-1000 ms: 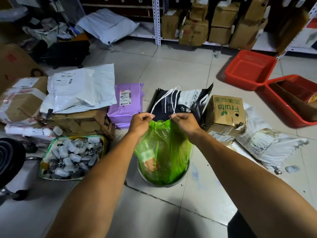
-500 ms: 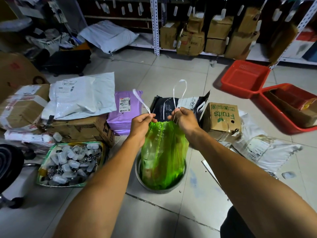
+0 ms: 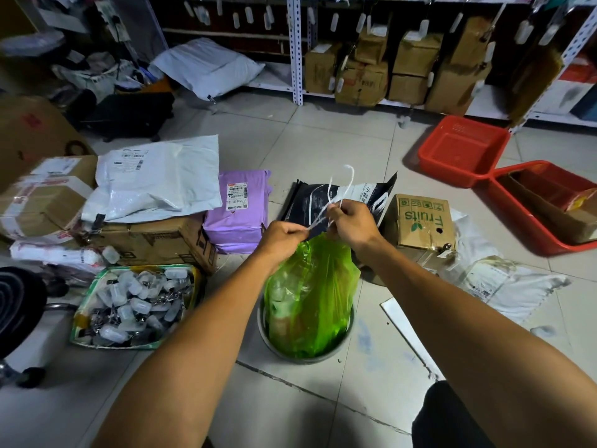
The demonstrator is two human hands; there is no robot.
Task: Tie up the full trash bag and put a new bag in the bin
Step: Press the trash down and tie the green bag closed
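— What sort of place was it?

— A parcel depot or stockroom. At twelve o'clock stood metal shelving [image 3: 295,50] with taped cartons [image 3: 361,80] on its lowest shelf and numbered-looking tags [image 3: 424,27] hanging from the upper ones.

— And the floor?

— Tiled, and littered with mail. At ten o'clock lay a white mailer [image 3: 155,179] with a shipping label on top of brown boxes [image 3: 151,240]; beside it was a purple parcel [image 3: 237,211], also labelled. At two o'clock sat two red crates [image 3: 462,150]. At eight o'clock a tray [image 3: 132,305] held a heap of clips and tags.
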